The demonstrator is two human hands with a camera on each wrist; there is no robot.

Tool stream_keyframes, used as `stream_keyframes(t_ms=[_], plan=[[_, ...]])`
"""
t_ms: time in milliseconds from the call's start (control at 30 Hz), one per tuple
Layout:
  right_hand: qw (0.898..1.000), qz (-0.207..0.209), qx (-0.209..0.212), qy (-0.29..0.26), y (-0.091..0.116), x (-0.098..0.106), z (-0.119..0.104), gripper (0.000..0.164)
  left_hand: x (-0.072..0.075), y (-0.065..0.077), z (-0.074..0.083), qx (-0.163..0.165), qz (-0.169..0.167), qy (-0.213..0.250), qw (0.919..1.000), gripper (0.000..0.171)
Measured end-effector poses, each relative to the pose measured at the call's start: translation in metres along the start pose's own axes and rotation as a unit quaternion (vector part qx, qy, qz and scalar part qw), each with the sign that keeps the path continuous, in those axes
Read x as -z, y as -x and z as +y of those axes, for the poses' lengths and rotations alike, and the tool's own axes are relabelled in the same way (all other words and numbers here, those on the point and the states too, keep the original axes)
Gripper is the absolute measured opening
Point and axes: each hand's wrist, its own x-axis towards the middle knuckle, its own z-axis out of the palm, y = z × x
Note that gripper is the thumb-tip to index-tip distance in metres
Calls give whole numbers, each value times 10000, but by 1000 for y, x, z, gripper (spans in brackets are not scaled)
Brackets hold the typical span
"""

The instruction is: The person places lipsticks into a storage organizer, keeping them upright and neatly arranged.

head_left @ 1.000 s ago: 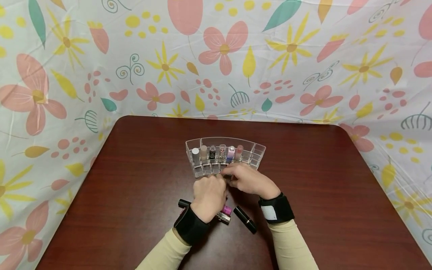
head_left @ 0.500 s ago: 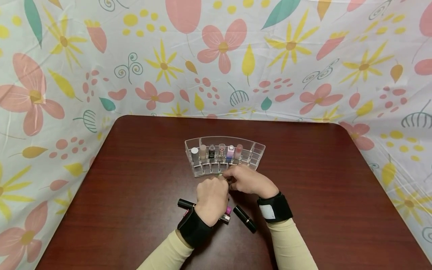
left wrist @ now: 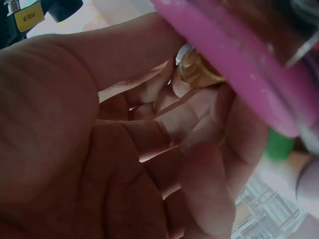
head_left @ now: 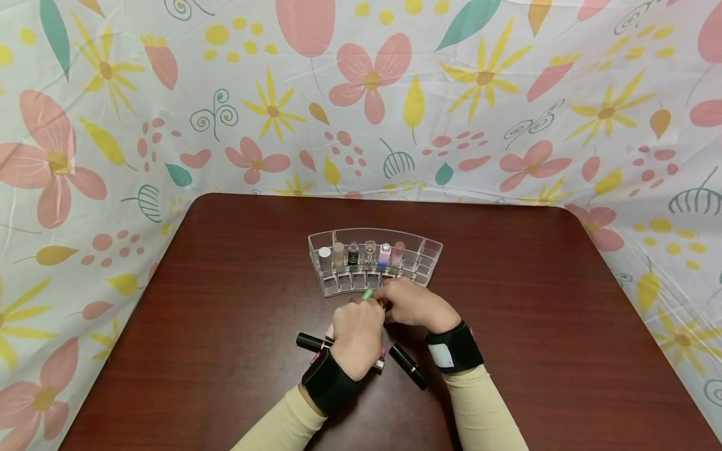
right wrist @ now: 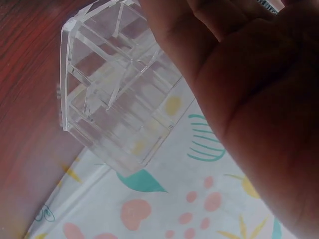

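Observation:
In the head view my left hand (head_left: 358, 335) is palm down with curled fingers just in front of the clear acrylic organizer (head_left: 333, 288). A green end (head_left: 368, 294) of a lipstick-like tube sticks out past its knuckles. My right hand (head_left: 417, 304) meets it from the right, fingers curled at a small dark and gold lipstick (head_left: 386, 304). In the left wrist view a gold piece (left wrist: 197, 69) shows by the thumb and fingertips. Whether the gold and green parts are one thing, I cannot tell. The right fingertips are hidden in the right wrist view.
Several lipsticks and tubes stand in the organizer's back row. On the table (head_left: 225, 282) lie a black tube (head_left: 408, 366) at right, another black tube (head_left: 310, 341) at left, and a magenta one (head_left: 383, 352) mostly under my left hand. Patterned cloth (head_left: 259, 113) hangs behind.
My left hand has shifted slightly right. The green end shows more clearly above its knuckles, and a pale tube has come into view at its left. The right hand has barely moved.

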Motion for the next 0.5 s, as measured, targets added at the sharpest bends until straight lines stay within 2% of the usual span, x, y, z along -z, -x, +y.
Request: stream_keyframes(t_ms=[200, 500], plan=[[9998, 42, -81, 179, 0, -2, -1, 16, -3, -1, 0, 24, 52, 79, 10000, 15], [9997, 7, -233, 36, -1, 1, -4, 17, -2, -2, -2, -82, -37, 238, 9997, 12]])
